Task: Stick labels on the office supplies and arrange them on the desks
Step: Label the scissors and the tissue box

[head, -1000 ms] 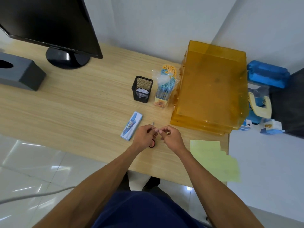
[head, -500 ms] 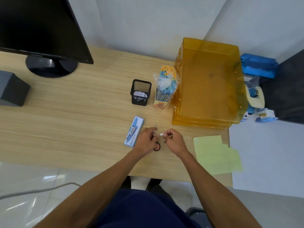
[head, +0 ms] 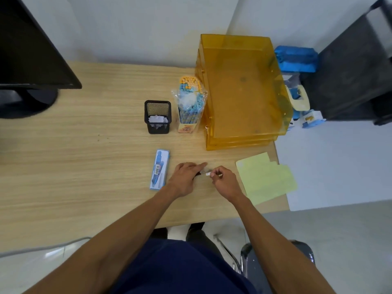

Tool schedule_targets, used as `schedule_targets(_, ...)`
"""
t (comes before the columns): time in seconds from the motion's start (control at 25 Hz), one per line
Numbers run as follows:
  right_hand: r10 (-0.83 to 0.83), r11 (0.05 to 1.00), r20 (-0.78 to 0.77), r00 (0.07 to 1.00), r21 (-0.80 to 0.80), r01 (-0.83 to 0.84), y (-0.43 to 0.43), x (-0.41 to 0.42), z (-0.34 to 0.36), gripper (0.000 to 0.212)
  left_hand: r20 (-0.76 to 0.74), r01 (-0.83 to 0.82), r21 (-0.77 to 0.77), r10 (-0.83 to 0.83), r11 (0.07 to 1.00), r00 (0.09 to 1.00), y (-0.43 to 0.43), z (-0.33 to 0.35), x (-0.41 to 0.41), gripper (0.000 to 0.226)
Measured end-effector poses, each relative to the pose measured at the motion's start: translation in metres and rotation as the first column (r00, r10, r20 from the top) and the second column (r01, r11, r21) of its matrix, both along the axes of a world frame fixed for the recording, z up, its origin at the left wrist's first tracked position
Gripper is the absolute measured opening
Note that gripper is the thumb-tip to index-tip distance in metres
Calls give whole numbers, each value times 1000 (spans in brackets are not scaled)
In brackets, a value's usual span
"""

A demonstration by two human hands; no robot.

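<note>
Both hands rested low on the bench [head: 84, 155], close together but not touching. The right hand [head: 225, 181] pinched a small white label [head: 208, 173] between curled thumb and fingertips, with the label pointing toward the left hand [head: 185, 180]. The left hand lay palm down with its forefinger stretched straight toward the right hand, covering a small dark item [head: 197, 174] of which only an edge showed. Whether that hand gripped the item or merely pressed on it could not be told, nor what the item was.

Against half a second earlier, the left forefinger had straightened, the red ring seen beneath that hand no longer showed, and the label sat nearer the left fingertips.

A blue pen pack [head: 159, 169] lay just beside the left hand on its outer side, unmoved. Beyond the hands stood a black mesh pen cup [head: 157, 124] and a wrapped bundle of pencils [head: 189, 107], the bundle just beside an amber tray stack [head: 244, 92] beyond the right hand. Yellow-green sheets [head: 267, 179] lay near the right hand's outer side. The monitor [head: 31, 49] stood well off beyond the left hand. The grey box seen earlier had left the view.
</note>
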State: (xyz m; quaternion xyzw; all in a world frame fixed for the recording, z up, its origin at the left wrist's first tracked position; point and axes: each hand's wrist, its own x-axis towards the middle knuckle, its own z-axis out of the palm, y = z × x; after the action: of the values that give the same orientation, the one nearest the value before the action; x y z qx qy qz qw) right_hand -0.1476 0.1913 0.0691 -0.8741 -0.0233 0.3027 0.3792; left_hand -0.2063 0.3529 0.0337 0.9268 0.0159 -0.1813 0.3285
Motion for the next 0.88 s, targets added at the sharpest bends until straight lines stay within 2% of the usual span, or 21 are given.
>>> schedule_targets(0.12,34,999,21,999,-11,-33,13,-6,0,10,68,-77,-104,84,992,994,9,-4,-7,77)
schedule_targets(0.24,77,997,43,996,-29,-76,26,-8,-4,11,165,-217,-115,235,969,958,13,-8,-21,54)
schedule_targets(0.32,122,991,91,988,-73,-115,32,-8,-12,10,230,-203,-73,214,977,949,12,-9,-30,38)
schedule_targets(0.52,231,955,127,965,-218,-200,34,-8,-27,9,310,-120,-52,130,991,942,15,-8,-41,31)
schedule_targets(0.76,256,951,164,953,-220,-218,34,-11,-32,12,369,-132,10,119,991,922,10,-6,-41,28)
schedule_targets(0.88,247,954,162,955,-214,-211,35,-11,-31,12,385,-126,58,94,990,918,9,-10,-44,34)
